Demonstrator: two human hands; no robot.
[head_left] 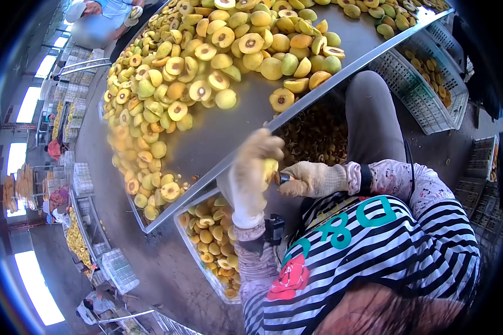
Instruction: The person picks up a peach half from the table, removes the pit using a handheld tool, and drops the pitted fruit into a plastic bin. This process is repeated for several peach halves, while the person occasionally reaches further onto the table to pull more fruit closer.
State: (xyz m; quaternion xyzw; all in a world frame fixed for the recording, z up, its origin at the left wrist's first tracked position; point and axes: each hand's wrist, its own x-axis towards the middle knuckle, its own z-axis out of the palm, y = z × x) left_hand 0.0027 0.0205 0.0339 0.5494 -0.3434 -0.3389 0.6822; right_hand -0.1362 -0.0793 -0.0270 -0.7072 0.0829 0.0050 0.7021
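Note:
Blurred by motion, my gloved left hand (257, 159) is closed round a yellow apricot half (270, 168) in front of the metal table's edge. My right hand (313, 180), in a worn tan work glove, grips a small hand tool (283, 178) with a dark metal collar. The tool's tip is right at the cut fruit; its working end is hidden there. Beyond my hands, a heap of halved apricots (207, 61), many with brown stones in them, covers much of the metal table (223, 123).
Brown stones and scraps (313, 137) lie below the table edge. A crate of pitted halves (212, 234) stands by my left arm, another white crate (419, 95) at the right. A co-worker (98, 25) stands across the table. Crates and other people line the left.

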